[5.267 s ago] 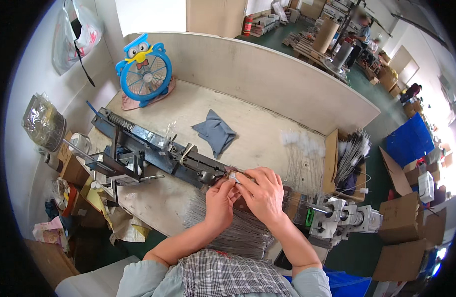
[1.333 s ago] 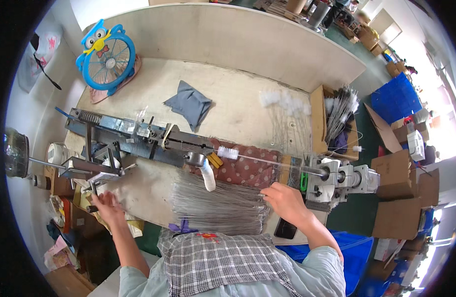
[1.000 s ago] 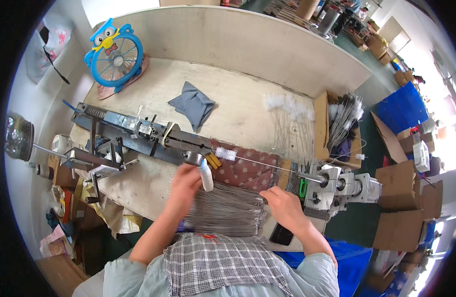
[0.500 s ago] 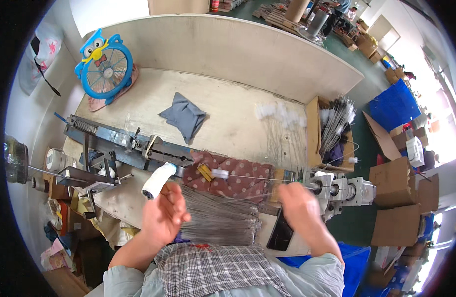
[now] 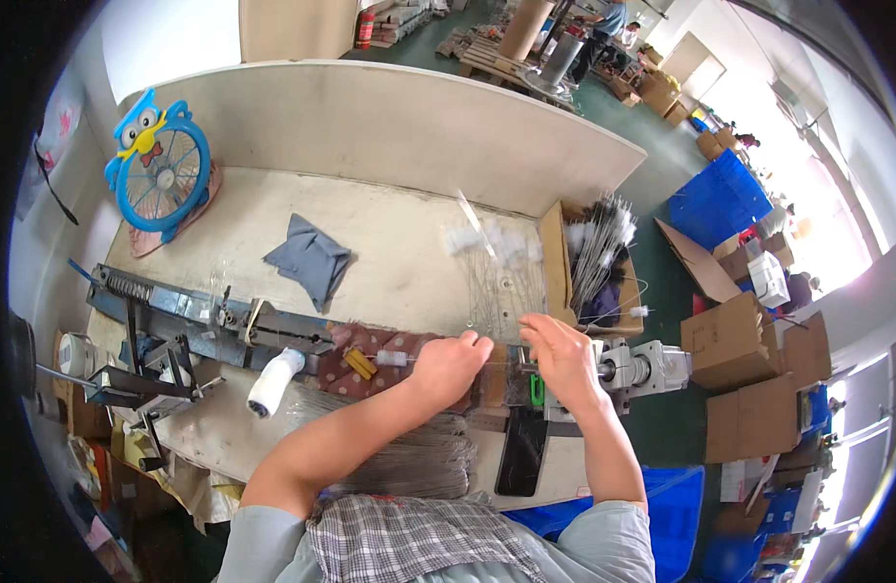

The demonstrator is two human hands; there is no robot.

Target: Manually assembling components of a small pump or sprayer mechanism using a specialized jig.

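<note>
My left hand (image 5: 450,369) is above the dotted cloth, its fingers curled; the fingertips are hidden. Just left of it lies a small white-bristled brush (image 5: 394,359) whose thin wire stem runs toward this hand. I cannot see whether the fingers grip the stem. My right hand (image 5: 562,358) reaches in beside the grey chuck machine (image 5: 642,371), fingers stretched leftward and slightly apart. A green piece (image 5: 536,390) shows just below its fingers. Next to the brush sits a yellow block (image 5: 360,363) on the dark red dotted cloth (image 5: 341,385).
A bundle of wires (image 5: 433,457) lies near me, beside a black phone (image 5: 522,453). A white roll (image 5: 275,383) stands by the metal rail (image 5: 190,309). Farther back are a grey cloth (image 5: 309,260), a blue fan (image 5: 163,175), white-tipped brushes (image 5: 487,243) and a cardboard box (image 5: 555,257) of brushes.
My left hand has moved right from beside the white roll to the wire near the chuck. The right hand has lifted a little, fingers now stretched leftward. The whole view has shifted.
</note>
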